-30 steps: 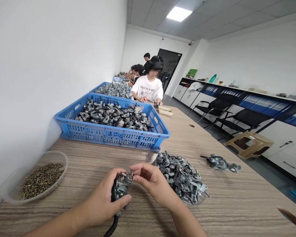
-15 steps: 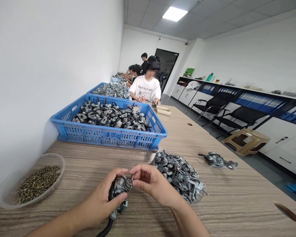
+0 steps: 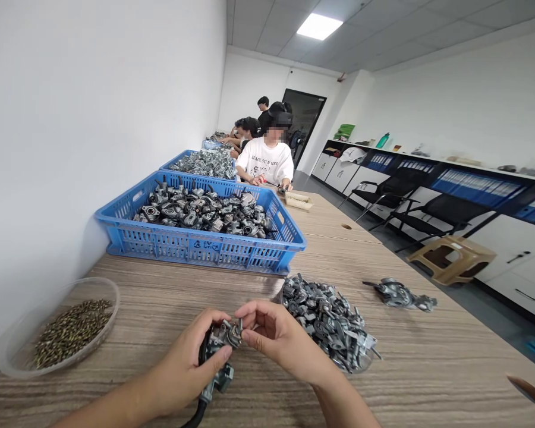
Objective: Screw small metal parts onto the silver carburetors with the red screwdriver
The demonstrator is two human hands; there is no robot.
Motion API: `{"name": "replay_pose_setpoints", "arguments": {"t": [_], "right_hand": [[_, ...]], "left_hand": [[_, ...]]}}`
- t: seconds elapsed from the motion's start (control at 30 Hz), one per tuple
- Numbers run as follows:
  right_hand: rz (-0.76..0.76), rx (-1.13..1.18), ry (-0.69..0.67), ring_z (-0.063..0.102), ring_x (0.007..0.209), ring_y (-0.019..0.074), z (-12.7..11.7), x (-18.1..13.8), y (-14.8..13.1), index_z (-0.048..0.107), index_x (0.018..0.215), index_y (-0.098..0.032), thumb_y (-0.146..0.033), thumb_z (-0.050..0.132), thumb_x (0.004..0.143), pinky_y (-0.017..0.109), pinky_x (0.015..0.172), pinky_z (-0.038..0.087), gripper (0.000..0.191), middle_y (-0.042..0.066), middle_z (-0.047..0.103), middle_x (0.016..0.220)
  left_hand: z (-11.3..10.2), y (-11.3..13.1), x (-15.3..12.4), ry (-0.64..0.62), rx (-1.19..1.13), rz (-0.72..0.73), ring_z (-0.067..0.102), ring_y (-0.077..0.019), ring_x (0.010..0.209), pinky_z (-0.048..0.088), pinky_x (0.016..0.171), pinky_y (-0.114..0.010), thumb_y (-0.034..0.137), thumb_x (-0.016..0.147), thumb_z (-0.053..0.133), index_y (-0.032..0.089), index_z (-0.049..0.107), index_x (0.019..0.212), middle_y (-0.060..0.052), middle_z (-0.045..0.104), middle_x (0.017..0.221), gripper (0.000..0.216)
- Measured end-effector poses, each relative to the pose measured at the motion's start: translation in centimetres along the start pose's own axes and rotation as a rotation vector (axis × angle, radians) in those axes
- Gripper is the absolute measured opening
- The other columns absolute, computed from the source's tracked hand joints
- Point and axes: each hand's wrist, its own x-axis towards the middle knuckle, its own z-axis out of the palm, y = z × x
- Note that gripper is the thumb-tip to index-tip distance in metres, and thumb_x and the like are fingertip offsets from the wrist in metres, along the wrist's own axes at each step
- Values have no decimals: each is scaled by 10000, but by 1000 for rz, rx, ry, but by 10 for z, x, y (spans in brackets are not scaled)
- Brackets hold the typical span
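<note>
My left hand (image 3: pixel 185 362) is wrapped round a carburetor (image 3: pixel 220 340), its thumb along the near side. A black hose (image 3: pixel 197 414) hangs from the carburetor's lower end. My right hand (image 3: pixel 279 342) is closed at the carburetor's right end, thumb and fingertips pinching a small metal lever (image 3: pixel 240 326) there. Fingers partly cover this lever, so I cannot tell how it is seated. Just right of my right hand stands a clear bowl heaped with small grey metal lever parts (image 3: pixel 327 321). A clear tub (image 3: pixel 116 306) of brass-coloured screws (image 3: pixel 74 333) sits at the left.
A blue crate (image 3: pixel 196 252) full of carburetors stands beyond my hands, with another blue crate (image 3: pixel 167 163) behind it. Loose metal parts (image 3: pixel 399 294) lie on the table at the right. A person (image 3: pixel 267 157) in a white shirt works across the table, near a small tray (image 3: pixel 298 205).
The view has shifted slightly, so everything sits a little further right. Both hands keep their hold on the carburetor; the right fingertips have moved only slightly at its end.
</note>
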Motion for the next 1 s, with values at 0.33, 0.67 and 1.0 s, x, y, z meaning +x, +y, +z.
{"name": "replay_pose_setpoints", "arguments": {"t": [0.33, 0.67, 1.0], "right_hand": [[-18, -91, 13, 630, 895, 167, -1, -4, -4, 762, 1187, -206, -403, 889, 926, 313, 836, 511, 351, 20, 711, 996], [32, 28, 16, 606, 758, 131, 1, 3, 1, 761, 990, -186, -478, 984, 795, 273, 739, 489, 416, -23, 687, 822], [29, 29, 27, 597, 734, 134, -1, 1, -1, 782, 940, -180, -458, 987, 794, 276, 722, 468, 375, -22, 695, 788]], "left_hand": [[3, 3, 3, 59, -73, -62, 664, -249, 1060, 504, 977, -368, 225, 1009, 648, 246, 677, 1214, -59, 739, 1135, 208], [2, 2, 5, 65, -77, -113, 676, -295, 1148, 498, 1054, -426, 300, 978, 682, 222, 676, 1255, -101, 747, 1193, 288], [2, -1, 3, 67, -55, -13, 685, -268, 1164, 514, 1064, -392, 246, 996, 691, 250, 687, 1303, -81, 742, 1219, 308]]}}
